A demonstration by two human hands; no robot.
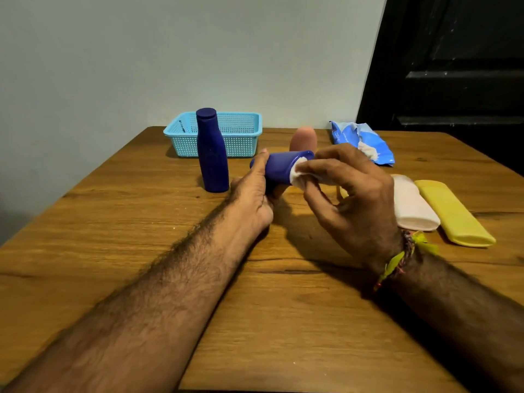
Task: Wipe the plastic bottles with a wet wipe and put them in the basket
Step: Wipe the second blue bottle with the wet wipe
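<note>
My left hand (256, 194) grips a small dark blue plastic bottle (279, 167), held sideways above the table. My right hand (348, 191) pinches a white wet wipe (299, 173) against the bottle's right end. A taller dark blue bottle (212, 151) stands upright to the left. Behind it, at the table's back edge, sits a light blue mesh basket (241, 137). A pink bottle (304, 137) stands behind my hands, partly hidden. To the right, a white bottle (414, 205) and a yellow bottle (453, 214) lie on their sides.
A torn-open blue wet wipe pack (360, 140) lies at the back right with a wipe sticking out. The wooden table (255, 307) meets a pale wall at the back. A dark door stands at the right.
</note>
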